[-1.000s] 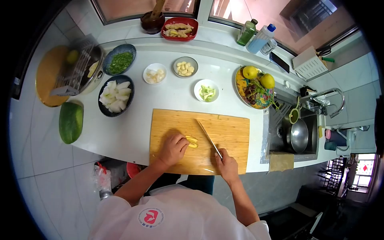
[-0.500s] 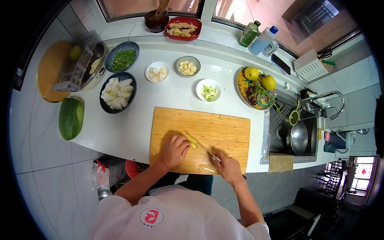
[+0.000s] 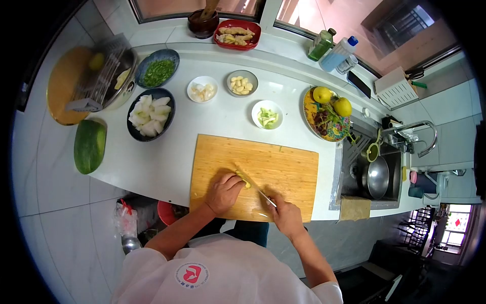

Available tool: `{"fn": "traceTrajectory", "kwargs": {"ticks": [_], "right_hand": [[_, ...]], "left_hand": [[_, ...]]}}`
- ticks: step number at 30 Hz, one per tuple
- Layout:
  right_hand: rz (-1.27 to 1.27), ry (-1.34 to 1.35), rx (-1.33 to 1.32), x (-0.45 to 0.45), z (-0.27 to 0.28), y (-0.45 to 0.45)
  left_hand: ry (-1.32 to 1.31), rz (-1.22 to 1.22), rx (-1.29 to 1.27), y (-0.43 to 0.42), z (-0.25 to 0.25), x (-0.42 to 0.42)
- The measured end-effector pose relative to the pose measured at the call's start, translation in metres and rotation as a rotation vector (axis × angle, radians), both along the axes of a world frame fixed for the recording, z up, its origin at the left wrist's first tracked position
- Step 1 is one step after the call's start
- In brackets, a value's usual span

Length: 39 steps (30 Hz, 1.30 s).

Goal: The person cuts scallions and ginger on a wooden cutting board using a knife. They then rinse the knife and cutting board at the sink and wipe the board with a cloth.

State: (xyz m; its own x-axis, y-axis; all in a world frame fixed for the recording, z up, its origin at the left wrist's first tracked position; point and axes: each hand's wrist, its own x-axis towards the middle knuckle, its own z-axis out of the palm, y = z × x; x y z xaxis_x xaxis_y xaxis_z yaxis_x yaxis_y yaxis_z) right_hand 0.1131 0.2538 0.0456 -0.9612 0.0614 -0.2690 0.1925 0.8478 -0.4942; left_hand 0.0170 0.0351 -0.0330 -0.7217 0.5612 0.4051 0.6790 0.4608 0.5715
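Note:
On the wooden cutting board (image 3: 283,167), my left hand (image 3: 224,192) presses its bent fingertips on the yellow slices (image 3: 245,179), which look like ginger. My right hand (image 3: 286,215) is closed round the handle of a knife (image 3: 262,193). The blade slants up and left from that hand, and its tip end lies at the slices, just right of my left fingertips. Part of the slices is hidden under my left fingers.
Behind the board stand bowls of green pieces (image 3: 267,115), garlic (image 3: 242,83) and white slices (image 3: 202,89). Left are white chunks (image 3: 150,115), chopped greens (image 3: 157,73) and a green melon (image 3: 90,147). A fruit plate (image 3: 310,112) and sink (image 3: 395,177) are right.
The knife has swung left from beside the slices onto them, with my right hand a little lower. My left hand stays at the slices. The view has shifted slightly.

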Motion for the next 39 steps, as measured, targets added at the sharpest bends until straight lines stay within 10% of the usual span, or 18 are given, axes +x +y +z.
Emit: {"fn": "traceTrajectory", "kwargs": {"ticks": [28,39], "right_hand": [[0.166,-0.206,0.263,-0.014,-0.001,-0.016],[0.013,-0.004,-0.114,-0.062,-0.04,-0.028]], "left_hand": [[0.095,-0.019,-0.021,-0.001,-0.008,-0.003],[0.032,-0.011,0.085,0.002,-0.01,-0.001]]}}
